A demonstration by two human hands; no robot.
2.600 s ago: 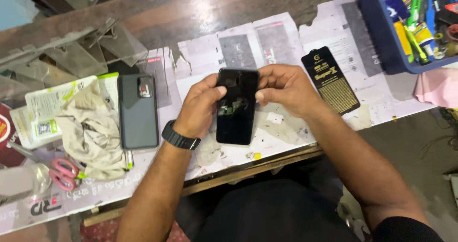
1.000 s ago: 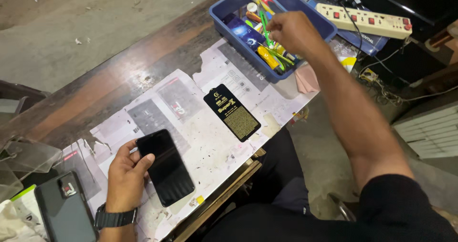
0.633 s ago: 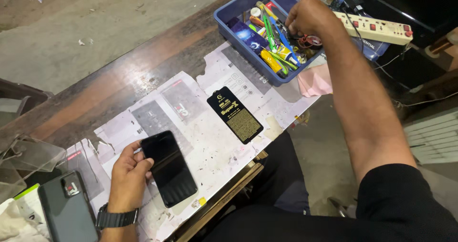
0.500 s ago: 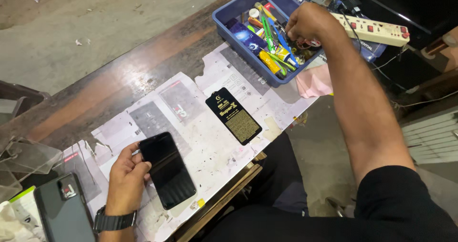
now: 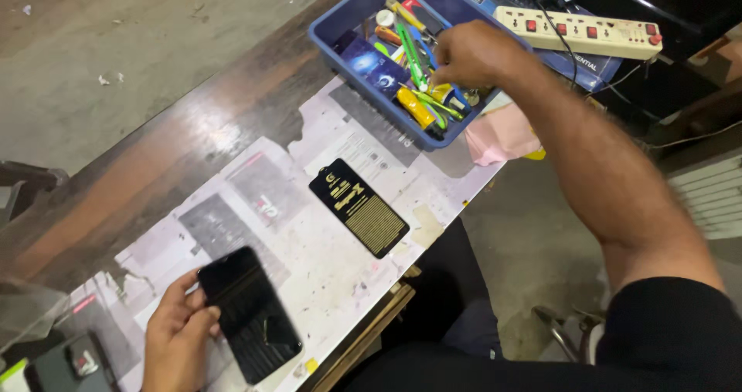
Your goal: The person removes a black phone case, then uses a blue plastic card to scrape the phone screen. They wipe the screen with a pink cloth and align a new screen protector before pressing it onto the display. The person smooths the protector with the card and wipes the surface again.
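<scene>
My left hand grips the left edge of a black phone that lies screen up on the paper-covered bench at the lower left. My right hand reaches into a blue plastic tray at the top, its fingers down among green, yellow and orange hand tools. Whether those fingers hold a tool is hidden. Between the two hands a flat black packet with gold print rests on the paper.
A cream power strip with red switches lies behind the tray. A pink cloth sits at the bench edge under my right arm. Another dark phone lies at the bottom left corner. Bare wooden bench top stretches to the left.
My right hand left the phone and went up to the blue tray, then dug in among the tools. My left hand kept hold of the phone on the bench.
</scene>
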